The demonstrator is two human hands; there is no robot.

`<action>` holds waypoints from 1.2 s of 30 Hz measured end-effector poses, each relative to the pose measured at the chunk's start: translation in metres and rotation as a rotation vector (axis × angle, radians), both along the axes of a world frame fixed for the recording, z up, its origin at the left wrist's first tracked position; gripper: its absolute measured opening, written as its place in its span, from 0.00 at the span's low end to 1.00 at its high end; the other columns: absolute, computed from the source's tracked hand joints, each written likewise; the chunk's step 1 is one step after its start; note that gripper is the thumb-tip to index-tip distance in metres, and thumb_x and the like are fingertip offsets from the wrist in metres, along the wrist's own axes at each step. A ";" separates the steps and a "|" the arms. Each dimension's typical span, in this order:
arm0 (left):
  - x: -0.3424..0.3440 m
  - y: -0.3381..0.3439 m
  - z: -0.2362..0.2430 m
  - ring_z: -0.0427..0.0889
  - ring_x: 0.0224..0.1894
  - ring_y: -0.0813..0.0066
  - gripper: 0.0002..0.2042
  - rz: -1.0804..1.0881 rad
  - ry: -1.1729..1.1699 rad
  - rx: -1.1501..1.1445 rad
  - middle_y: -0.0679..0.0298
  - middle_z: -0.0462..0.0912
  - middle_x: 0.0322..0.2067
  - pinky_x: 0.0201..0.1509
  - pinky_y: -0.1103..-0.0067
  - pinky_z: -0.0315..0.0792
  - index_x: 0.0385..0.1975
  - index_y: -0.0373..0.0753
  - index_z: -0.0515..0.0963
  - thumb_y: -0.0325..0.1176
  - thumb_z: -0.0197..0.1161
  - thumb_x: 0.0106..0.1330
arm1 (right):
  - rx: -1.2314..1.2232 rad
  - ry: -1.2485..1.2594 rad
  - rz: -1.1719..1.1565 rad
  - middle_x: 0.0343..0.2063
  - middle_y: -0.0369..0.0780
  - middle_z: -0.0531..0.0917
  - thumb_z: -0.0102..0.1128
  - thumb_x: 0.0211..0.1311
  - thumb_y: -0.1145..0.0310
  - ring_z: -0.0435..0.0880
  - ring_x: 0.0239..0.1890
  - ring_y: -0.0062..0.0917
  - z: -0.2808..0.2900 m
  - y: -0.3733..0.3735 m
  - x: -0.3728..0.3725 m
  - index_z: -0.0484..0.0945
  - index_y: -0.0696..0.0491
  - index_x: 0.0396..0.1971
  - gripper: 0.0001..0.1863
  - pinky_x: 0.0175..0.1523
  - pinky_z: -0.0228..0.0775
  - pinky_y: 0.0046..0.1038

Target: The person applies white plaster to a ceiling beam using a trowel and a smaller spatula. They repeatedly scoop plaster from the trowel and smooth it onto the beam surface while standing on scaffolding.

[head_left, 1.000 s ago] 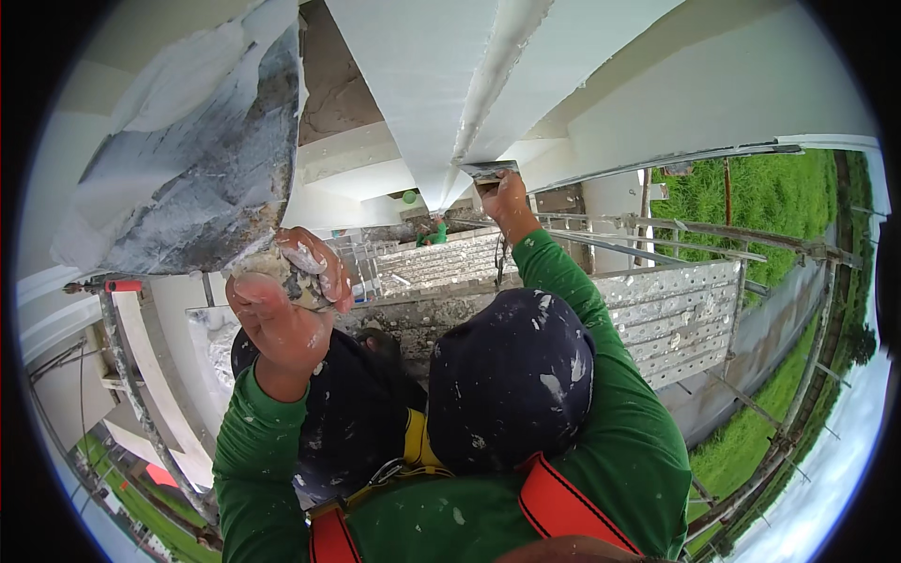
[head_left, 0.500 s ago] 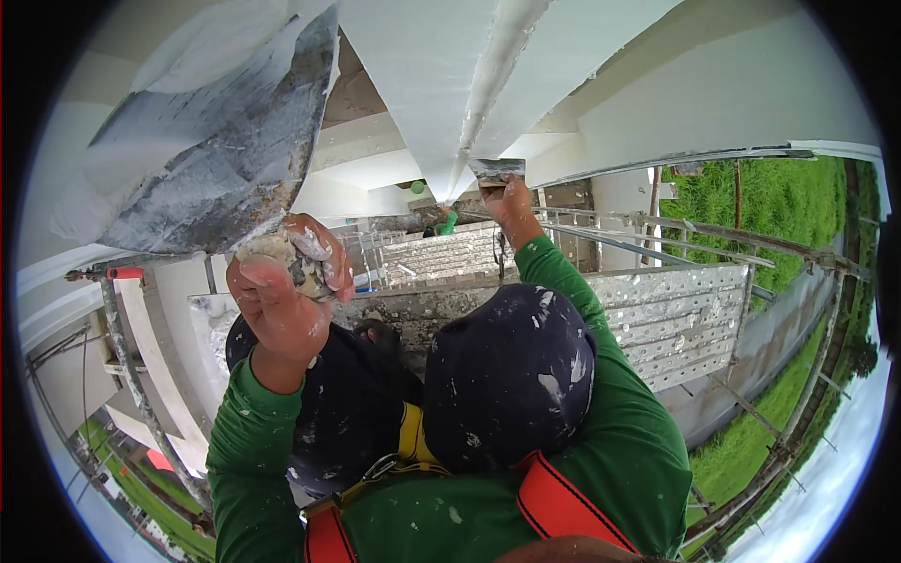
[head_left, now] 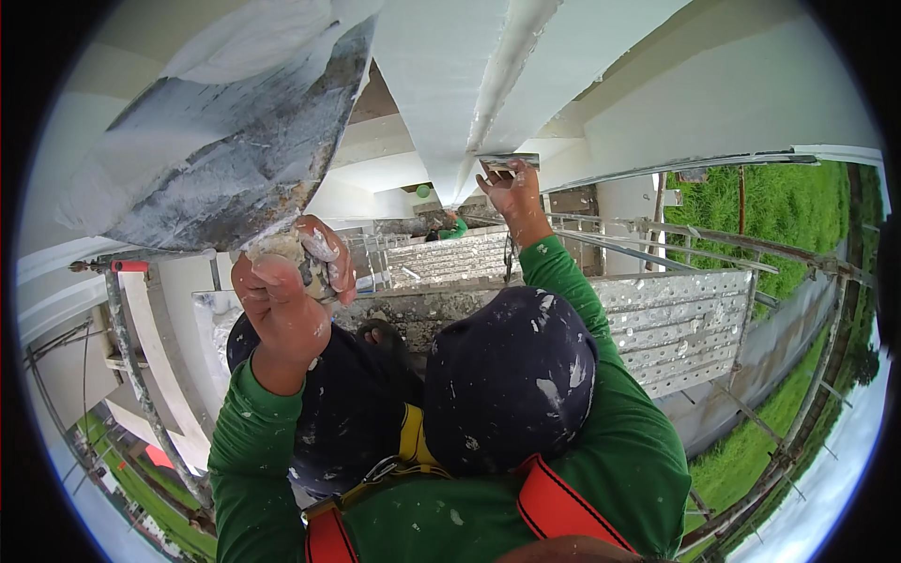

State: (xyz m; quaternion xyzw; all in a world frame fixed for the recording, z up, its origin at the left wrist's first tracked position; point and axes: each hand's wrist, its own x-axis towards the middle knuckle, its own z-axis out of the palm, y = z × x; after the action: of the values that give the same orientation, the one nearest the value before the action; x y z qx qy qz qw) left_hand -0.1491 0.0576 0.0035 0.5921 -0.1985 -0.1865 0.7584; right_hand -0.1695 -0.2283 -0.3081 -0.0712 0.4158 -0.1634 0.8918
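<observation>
My left hand (head_left: 293, 305) is closed round the putty-caked handle of a wide metal putty blade (head_left: 244, 141), held up at the upper left. A thick heap of white putty (head_left: 253, 42) lies on its face. Farther out, with the arm stretched forward, my right hand (head_left: 518, 202) grips a smaller putty knife (head_left: 511, 158). Its blade is at the lower end of a pale wall strip with a rough white putty band (head_left: 507, 70); whether it touches the surface I cannot tell. The right fingers are partly spread behind the blade.
Perforated, putty-spattered scaffold planks (head_left: 671, 324) lie beneath and beyond my knees. Scaffold poles (head_left: 751, 244) run along the right side, with grass (head_left: 723, 211) far below. Another person in a green sleeve (head_left: 455, 226) is on a platform farther off. An orange-red harness strap (head_left: 568, 502) crosses my body.
The right hand with the putty knife has shifted slightly right, and its blade now shows more edge-on. The wide blade in my left hand appears a little farther right.
</observation>
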 end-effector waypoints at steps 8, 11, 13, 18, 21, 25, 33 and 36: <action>-0.001 0.000 -0.009 0.73 0.21 0.72 0.28 0.003 -0.044 -0.029 0.60 0.72 0.26 0.19 0.78 0.69 0.42 0.36 0.69 0.61 0.54 0.66 | -0.007 -0.079 -0.018 0.52 0.48 0.69 0.50 0.59 0.69 0.70 0.61 0.51 0.084 0.004 -0.004 0.69 0.52 0.29 0.04 0.71 0.44 0.57; -0.004 -0.001 -0.007 0.73 0.20 0.72 0.28 0.026 -0.012 -0.060 0.60 0.72 0.26 0.19 0.79 0.68 0.42 0.36 0.69 0.61 0.54 0.66 | -0.048 -0.108 -0.019 0.53 0.48 0.68 0.53 0.58 0.68 0.69 0.62 0.53 0.124 0.005 -0.006 0.70 0.52 0.31 0.05 0.70 0.45 0.56; -0.005 -0.001 -0.007 0.73 0.20 0.72 0.28 0.028 -0.014 -0.065 0.60 0.72 0.26 0.19 0.79 0.68 0.43 0.36 0.69 0.61 0.54 0.66 | -0.089 -0.146 -0.008 0.54 0.48 0.68 0.54 0.58 0.68 0.69 0.62 0.54 0.145 0.003 -0.010 0.71 0.52 0.32 0.06 0.70 0.46 0.56; -0.004 0.004 -0.002 0.72 0.20 0.73 0.28 0.005 -0.054 -0.043 0.60 0.72 0.25 0.19 0.79 0.68 0.43 0.36 0.70 0.60 0.54 0.66 | -0.225 -0.350 -0.009 0.46 0.43 0.78 0.52 0.55 0.75 0.77 0.54 0.39 0.175 0.020 -0.037 0.72 0.54 0.42 0.13 0.62 0.67 0.44; -0.002 0.006 -0.005 0.74 0.22 0.72 0.26 -0.022 -0.003 -0.130 0.56 0.74 0.27 0.21 0.78 0.68 0.41 0.31 0.69 0.55 0.57 0.68 | -0.220 -0.227 -0.108 0.45 0.41 0.79 0.50 0.55 0.77 0.79 0.50 0.35 0.117 0.026 -0.054 0.72 0.55 0.42 0.14 0.57 0.73 0.42; -0.004 0.000 -0.005 0.73 0.21 0.73 0.26 0.017 -0.012 -0.105 0.58 0.73 0.26 0.21 0.79 0.68 0.41 0.33 0.69 0.56 0.55 0.68 | -0.089 0.014 -0.025 0.45 0.42 0.78 0.46 0.57 0.77 0.79 0.48 0.36 0.005 0.013 -0.049 0.70 0.55 0.45 0.14 0.55 0.73 0.44; -0.001 0.015 -0.016 0.72 0.20 0.73 0.26 0.009 -0.089 0.038 0.60 0.72 0.28 0.20 0.78 0.68 0.42 0.35 0.68 0.57 0.56 0.68 | 0.027 0.148 -0.012 0.49 0.48 0.75 0.43 0.62 0.75 0.76 0.50 0.41 -0.064 -0.002 -0.006 0.66 0.54 0.50 0.16 0.61 0.66 0.49; -0.001 0.016 -0.014 0.72 0.20 0.73 0.25 0.065 -0.061 0.007 0.61 0.72 0.28 0.19 0.79 0.68 0.42 0.35 0.68 0.56 0.55 0.68 | 0.045 0.133 0.030 0.50 0.47 0.76 0.47 0.58 0.72 0.75 0.53 0.40 -0.045 -0.006 -0.002 0.67 0.53 0.49 0.17 0.64 0.58 0.49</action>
State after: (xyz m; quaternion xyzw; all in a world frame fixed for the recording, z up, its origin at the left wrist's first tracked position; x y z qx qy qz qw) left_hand -0.1504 0.0731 -0.0107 0.6063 -0.2016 -0.1441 0.7557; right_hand -0.1715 -0.2341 -0.3530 -0.0683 0.4768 -0.1358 0.8658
